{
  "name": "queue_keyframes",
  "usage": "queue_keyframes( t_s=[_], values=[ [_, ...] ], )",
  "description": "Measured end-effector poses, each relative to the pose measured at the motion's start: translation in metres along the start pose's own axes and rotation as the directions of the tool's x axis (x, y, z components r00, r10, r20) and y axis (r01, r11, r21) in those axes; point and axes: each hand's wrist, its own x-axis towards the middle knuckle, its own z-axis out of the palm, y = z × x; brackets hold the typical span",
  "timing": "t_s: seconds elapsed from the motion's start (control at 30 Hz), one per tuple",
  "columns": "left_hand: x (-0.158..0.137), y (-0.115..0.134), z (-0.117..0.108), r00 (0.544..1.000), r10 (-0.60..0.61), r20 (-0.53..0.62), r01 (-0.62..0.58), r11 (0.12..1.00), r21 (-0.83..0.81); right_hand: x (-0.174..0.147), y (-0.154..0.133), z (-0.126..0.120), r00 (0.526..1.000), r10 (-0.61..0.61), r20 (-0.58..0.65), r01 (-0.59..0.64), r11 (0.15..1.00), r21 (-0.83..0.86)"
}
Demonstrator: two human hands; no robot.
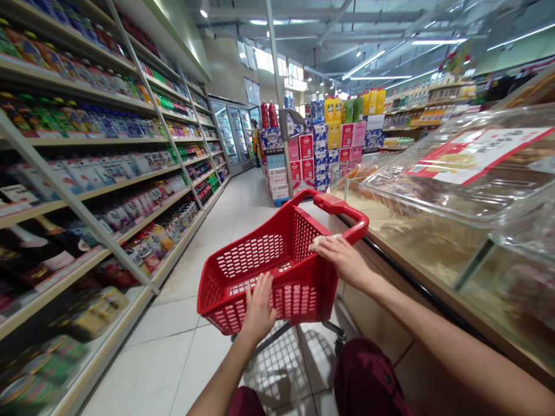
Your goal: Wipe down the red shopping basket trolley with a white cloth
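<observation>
A red plastic shopping cart (277, 271) with perforated sides stands on the tiled floor in front of me, turned sideways. My left hand (261, 306) lies against its near side, with extended fingers reaching the top rim and the thumb apart. Pressed under the fingers of my right hand (346, 261) is a crumpled off-white cloth (319, 241). That hand rests on the cart's upper edge, just below the red push handle (344, 215). Part of the cloth is hidden by my fingers. The basket's visible bottom shows only its perforated floor.
Shelves of bottles and packs (173, 138) line the left side. At right, a counter (390, 248) carries clear food containers (468, 167). Stacked drink cartons (306, 156) and a grey post (286, 156) stand ahead. A person (255, 141) is near the glass-door fridges (236, 136).
</observation>
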Motion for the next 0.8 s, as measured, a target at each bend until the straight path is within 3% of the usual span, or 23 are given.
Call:
queue_keyframes(
  t_s=[0.13,0.17,0.27,0.33,0.4,0.5,0.53,0.67,0.7,0.8],
  values=[
    [0.0,0.002,-0.001,1.0,-0.004,0.02,0.004,1.0,-0.001,0.005,0.005,-0.003,0.938,0.322,-0.132,-0.331,0.942,-0.055],
    [0.0,0.002,-0.002,1.0,-0.007,0.025,0.007,1.0,0.002,0.005,-0.003,0.001,0.941,0.309,-0.137,-0.319,0.946,-0.056],
    [0.0,0.003,-0.003,0.999,-0.016,0.039,0.016,1.0,0.005,0.002,-0.031,0.012,0.997,0.061,-0.052,-0.062,0.998,-0.018],
    [-0.001,0.003,-0.004,0.999,-0.014,0.046,0.014,1.0,0.001,0.002,-0.035,0.013,1.0,-0.023,0.0,0.023,1.0,0.004],
    [-0.001,0.004,-0.005,0.999,-0.007,0.048,0.008,1.0,-0.003,0.004,-0.027,0.008,0.994,0.109,-0.013,-0.109,0.994,-0.032],
    [-0.001,0.004,-0.004,0.999,-0.003,0.038,0.003,1.0,-0.002,0.008,-0.017,0.005,0.945,0.313,-0.1,-0.322,0.942,-0.093],
    [0.0,0.004,-0.004,0.999,-0.005,0.036,0.005,1.0,-0.002,0.009,-0.02,0.006,0.951,0.291,-0.107,-0.301,0.949,-0.094],
    [0.0,0.004,-0.004,0.999,-0.012,0.047,0.013,1.0,-0.015,0.007,-0.037,0.012,1.0,0.007,-0.023,-0.008,0.999,-0.045],
    [0.0,0.005,-0.005,0.999,-0.01,0.047,0.011,1.0,-0.02,0.007,-0.036,0.012,1.0,0.014,-0.008,-0.014,0.999,-0.047],
    [0.0,0.007,-0.007,0.999,-0.002,0.048,0.003,1.0,-0.027,0.006,-0.022,0.007,0.97,0.237,-0.054,-0.241,0.964,-0.113]
  ],
)
